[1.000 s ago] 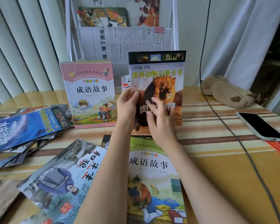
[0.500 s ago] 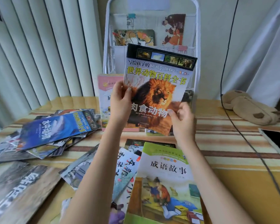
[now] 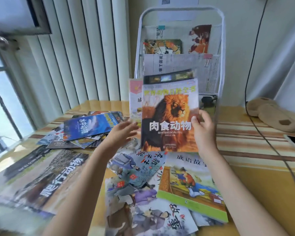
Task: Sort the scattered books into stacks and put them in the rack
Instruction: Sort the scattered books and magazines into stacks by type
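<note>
Over by the white rack (image 3: 221,48), the lion book (image 3: 169,116) now hangs upright in the right hand (image 3: 203,128) alone. A moment ago both hands were on it; the left hand (image 3: 122,132) has let go and hovers just beside the book's left edge, fingers spread and loose, holding nothing. The right hand's fingers wrap the book's right edge with the thumb on the cover. The book has also dropped a little lower than it was half a second back, though the head has swung left too, so part of that may be the view shifting. My guess is the book is on its way down into the rack's lowest pocket, or being stood against it, and the freed left hand is heading for the next one.

As for the rack itself: the top pocket holds a newspaper sheet with a blue clip (image 3: 161,29), a tiger-covered book (image 3: 162,46) and a booklet with brown figures (image 3: 200,39). The middle mesh pocket holds another newspaper (image 3: 174,63), held by a pink clip (image 3: 207,57). Behind the lion book a pink storybook (image 3: 134,99) stands against the rack's foot.

Plenty remains scattered on the striped surface (image 3: 245,142): a blue sea-animal book (image 3: 90,125) atop a loose pile at left, a reptile book (image 3: 46,181) nearer, a green-edged storybook (image 3: 191,186) and several illustrated story booklets (image 3: 136,167).
</note>
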